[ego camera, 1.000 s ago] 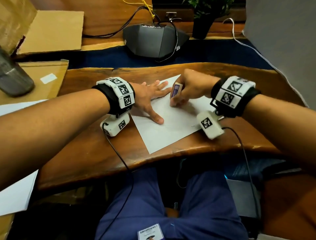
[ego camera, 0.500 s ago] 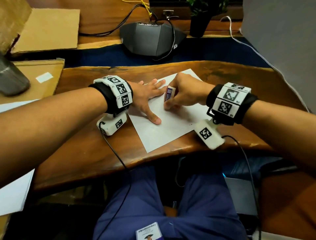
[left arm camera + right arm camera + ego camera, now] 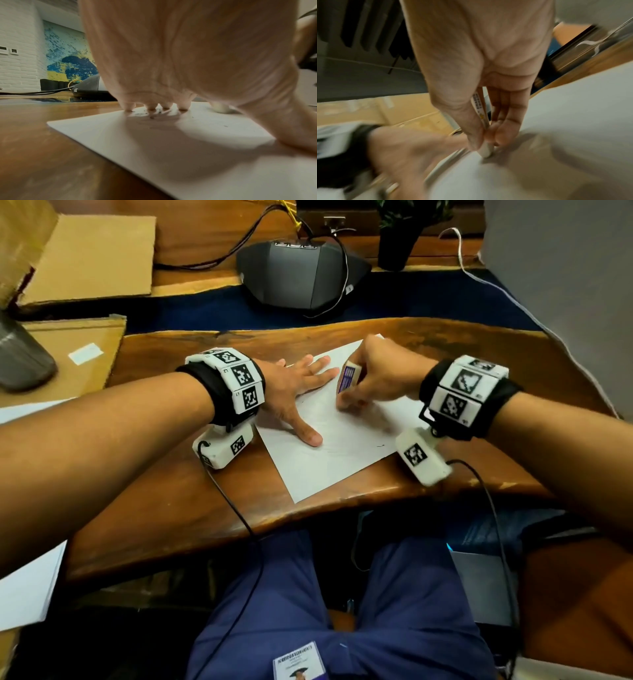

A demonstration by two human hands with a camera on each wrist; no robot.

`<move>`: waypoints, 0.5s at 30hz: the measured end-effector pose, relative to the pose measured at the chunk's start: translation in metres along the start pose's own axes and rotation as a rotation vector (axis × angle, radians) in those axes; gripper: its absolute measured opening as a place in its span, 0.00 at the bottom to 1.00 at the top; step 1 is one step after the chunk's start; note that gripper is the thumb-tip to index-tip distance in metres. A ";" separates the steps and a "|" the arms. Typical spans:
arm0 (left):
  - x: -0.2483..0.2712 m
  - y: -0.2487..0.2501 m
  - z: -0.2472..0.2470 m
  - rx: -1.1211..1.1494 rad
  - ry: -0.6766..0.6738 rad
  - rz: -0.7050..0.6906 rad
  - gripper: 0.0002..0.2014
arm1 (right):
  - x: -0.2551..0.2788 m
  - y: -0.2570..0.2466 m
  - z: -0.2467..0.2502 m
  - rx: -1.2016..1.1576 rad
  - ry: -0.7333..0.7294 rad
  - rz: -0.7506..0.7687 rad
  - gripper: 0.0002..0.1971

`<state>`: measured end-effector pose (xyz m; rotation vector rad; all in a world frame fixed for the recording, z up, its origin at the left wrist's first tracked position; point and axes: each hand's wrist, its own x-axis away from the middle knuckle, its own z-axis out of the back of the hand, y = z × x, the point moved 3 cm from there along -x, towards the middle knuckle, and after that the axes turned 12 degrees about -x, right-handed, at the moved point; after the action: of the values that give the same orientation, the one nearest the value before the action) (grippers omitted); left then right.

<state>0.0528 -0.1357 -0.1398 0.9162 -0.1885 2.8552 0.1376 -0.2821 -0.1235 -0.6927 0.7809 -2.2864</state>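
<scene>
Two hands on one sheet of paper [image 3: 329, 467], which lies at an angle on the wooden table [image 3: 171, 508], near corner almost at the table edge.

Left hand [image 3: 294, 392]: flat, fingers straight and spread, thumb out to the side, palm down on the sheet's left part. The left wrist view shows the fingertips [image 3: 151, 107] pressed onto the paper and holding nothing. Likely purpose: pin the sheet so it does not slide or crumple under rubbing.

Right hand [image 3: 380, 374]: thumb and fingers curled and pinched round an eraser [image 3: 347, 378], white with a purple printed sleeve, held steeply upright. Its bare white end touches the paper just beside the left fingertips. The grip sits low, near the working end, which I judge gives firm pressure and control.

Dark crumbs [image 3: 151, 117] lie on the sheet close to the left fingertips, with faint grey marks nearby. Right wrist view is blurred.

Step in hand, by judgement: rubbing out pencil marks near the sheet's middle.
</scene>
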 end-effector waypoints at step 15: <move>-0.001 0.000 -0.001 0.002 -0.001 0.000 0.64 | -0.013 0.004 0.014 -0.091 0.276 -0.085 0.20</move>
<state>0.0528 -0.1352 -0.1409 0.9177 -0.1857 2.8553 0.1571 -0.2805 -0.1205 -0.4619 1.0051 -2.4689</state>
